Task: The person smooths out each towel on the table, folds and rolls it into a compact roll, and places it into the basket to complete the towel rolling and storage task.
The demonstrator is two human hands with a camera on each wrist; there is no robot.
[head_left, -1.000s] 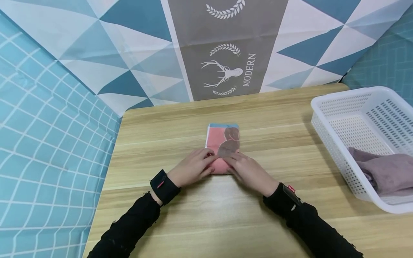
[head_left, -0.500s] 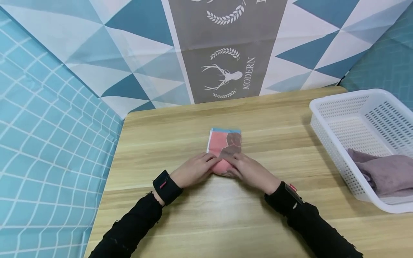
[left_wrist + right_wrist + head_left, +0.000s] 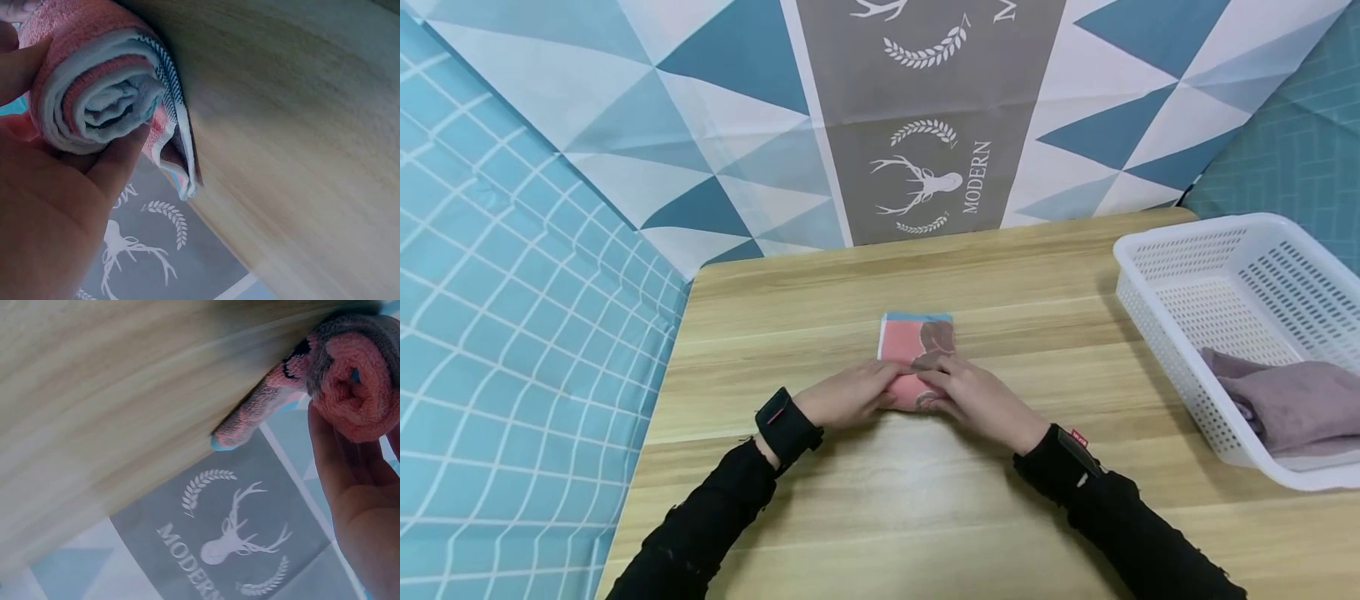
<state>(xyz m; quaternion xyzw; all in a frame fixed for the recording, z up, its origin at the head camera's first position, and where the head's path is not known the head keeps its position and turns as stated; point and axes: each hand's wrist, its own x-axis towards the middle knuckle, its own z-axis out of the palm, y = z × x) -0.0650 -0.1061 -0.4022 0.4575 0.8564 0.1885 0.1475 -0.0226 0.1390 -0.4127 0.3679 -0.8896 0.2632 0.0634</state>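
A pink towel [image 3: 901,338] with a brown figure and a blue far edge lies on the wooden table, its near part rolled up and its far part still flat. My left hand [image 3: 848,394] grips the left end of the roll, thumb and fingers curled round it. At the right end, my right hand [image 3: 982,402] holds the roll the same way. Spiral layers of pink and white show at the roll's end [image 3: 103,103] in the left wrist view. From the right wrist, the other end [image 3: 356,387] appears as a tight pink coil, with the flat strip running away from it.
A white perforated basket [image 3: 1157,292] stands on the right of the wooden table [image 3: 820,517], with a folded mauve cloth [image 3: 1300,404] inside. Patterned sheets [image 3: 925,108] hang behind the table, and a blue checked sheet [image 3: 535,333] hangs at the left.
Both hands keep hold of the roll, and the flat stretch of towel beyond it is shorter. The head view has shifted slightly.
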